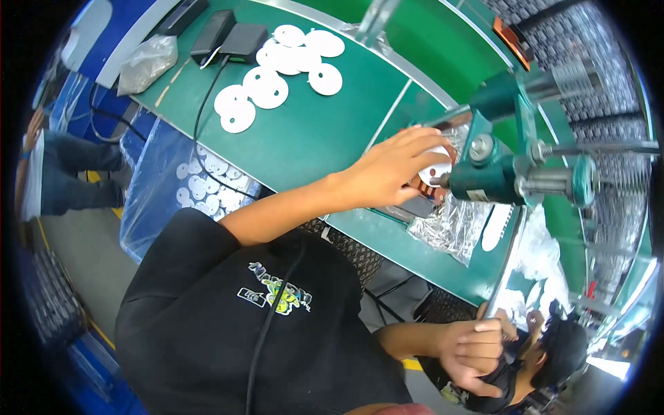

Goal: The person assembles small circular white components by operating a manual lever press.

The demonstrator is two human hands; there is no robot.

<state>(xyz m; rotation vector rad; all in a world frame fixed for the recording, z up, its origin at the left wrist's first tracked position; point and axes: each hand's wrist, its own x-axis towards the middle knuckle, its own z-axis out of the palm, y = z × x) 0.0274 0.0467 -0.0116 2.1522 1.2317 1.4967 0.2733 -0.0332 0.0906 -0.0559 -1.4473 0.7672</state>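
Observation:
My left hand (398,166) is closed around a white disc (434,168) with a dark hole, its fingers curled over the far edge. The disc sits tilted right beside the tip of a green hand press (484,176). Under the hand, some copper-coloured parts show, but the fingers partly hide them. At the lower right, my right hand (474,353) is wrapped round the end of the press's metal lever (510,266). A clear plastic bag of small shiny metal pieces (453,232) lies just below the press.
Loose white discs (266,88) lie on the green table (304,135), near a black power adapter (243,41) with a cable. More discs fill a blue-lined bin (155,187) on the left. A clear bag (147,64) sits at the far left. Another person (553,353) works at lower right.

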